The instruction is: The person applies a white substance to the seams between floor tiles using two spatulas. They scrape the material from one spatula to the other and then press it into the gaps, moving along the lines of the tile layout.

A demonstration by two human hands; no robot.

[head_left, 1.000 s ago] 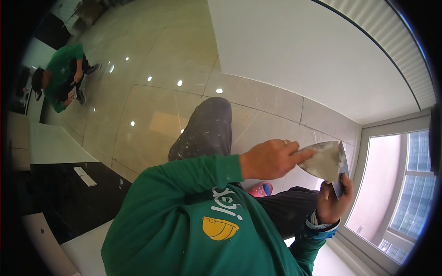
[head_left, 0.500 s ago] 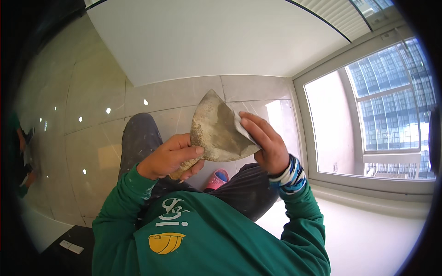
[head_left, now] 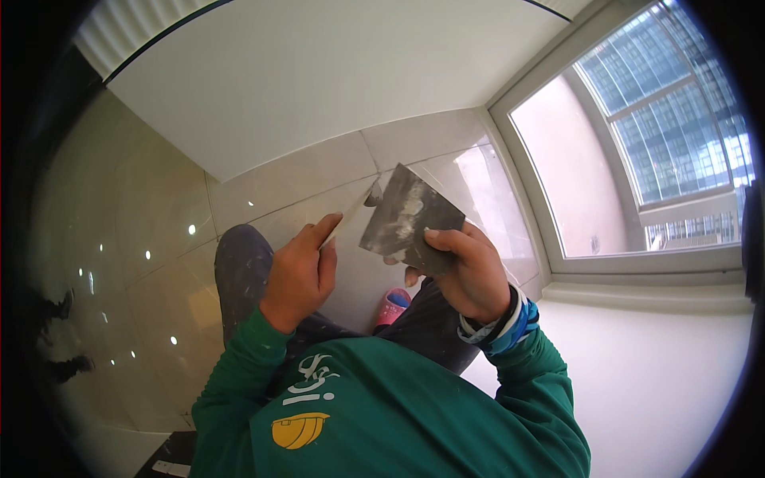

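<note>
Clasping grey plate (head_left: 412, 217), right grip (head_left: 472, 277) thumb-uppermost

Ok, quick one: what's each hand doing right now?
Left hand: closed, holding a scraper seen nearly edge-on.
Right hand: closed, holding a smeared, flat grey plate.

The left hand (head_left: 299, 276) holds a thin blade (head_left: 353, 213), the right hand (head_left: 472, 275) a smeared plate (head_left: 410, 219).

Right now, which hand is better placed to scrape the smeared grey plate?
Probably the left hand: it holds the edge-on scraper beside the grey plate, while the right hand is occupied gripping that plate, thumb on its smeared face.
</note>
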